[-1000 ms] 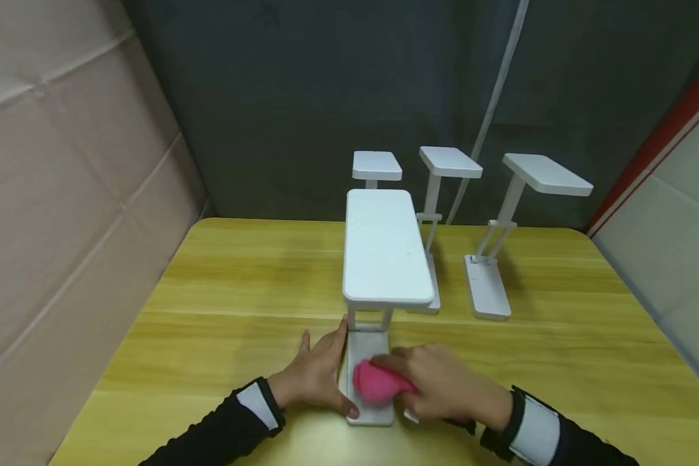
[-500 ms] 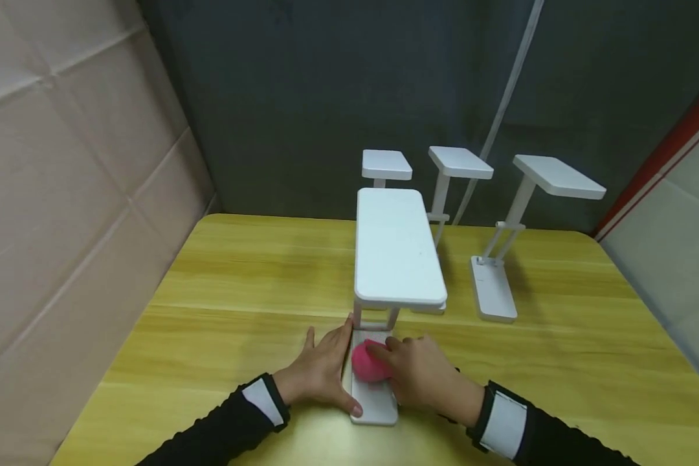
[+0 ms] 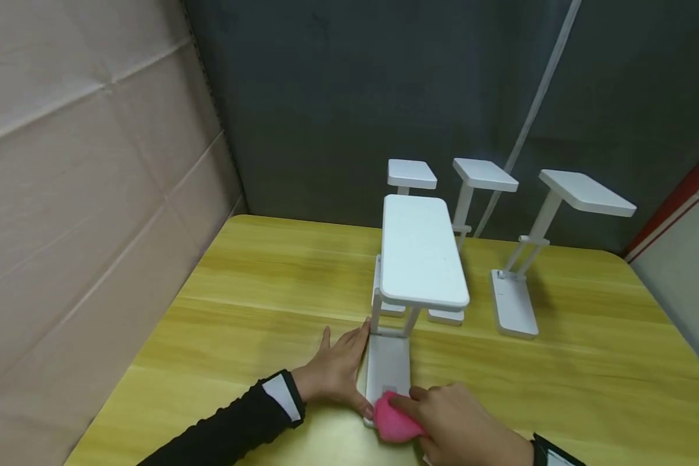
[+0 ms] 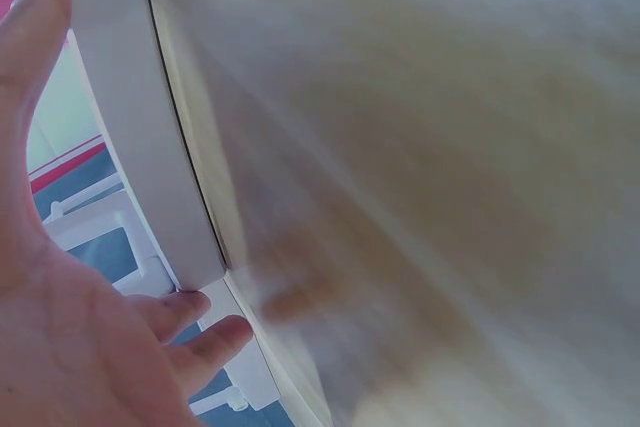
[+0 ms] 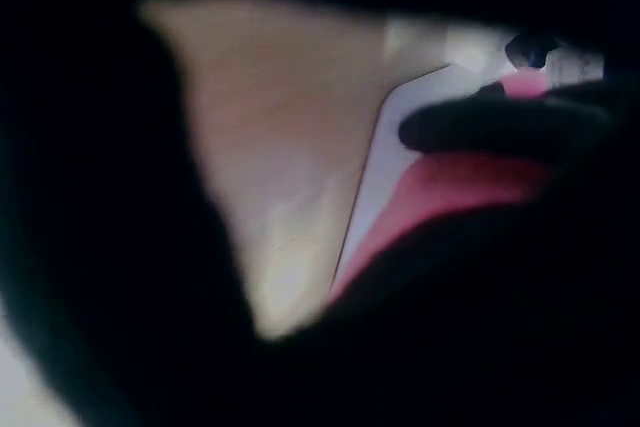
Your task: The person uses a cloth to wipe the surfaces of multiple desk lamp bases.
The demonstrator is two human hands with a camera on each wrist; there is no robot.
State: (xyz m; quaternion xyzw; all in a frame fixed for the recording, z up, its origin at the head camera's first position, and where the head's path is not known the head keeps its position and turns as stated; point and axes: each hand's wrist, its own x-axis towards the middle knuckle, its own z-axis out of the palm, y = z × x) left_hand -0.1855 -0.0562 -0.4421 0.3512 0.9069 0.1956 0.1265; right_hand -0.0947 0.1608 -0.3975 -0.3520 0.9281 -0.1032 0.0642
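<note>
A white desk lamp stands in the middle of the head view, its flat head held over its base by twin posts. My left hand lies along the base's left side, fingers spread and fairly straight, thumb near the front corner. In the left wrist view the fingertips touch the base's edge. My right hand grips a bunched pink cloth and holds it on the near end of the base. Dark shapes hide most of the right wrist view, though the cloth shows against the base.
Behind stand three similar white lamps: a left one, a middle one and a right one. All rest on a wood-grain table. A dark curtain hangs behind, and a pale wall covering rises at left.
My right hand and the cloth first went up the base toward the posts, then came back down to its near end. The left hand keeps its place on the base. The head view has shifted.
</note>
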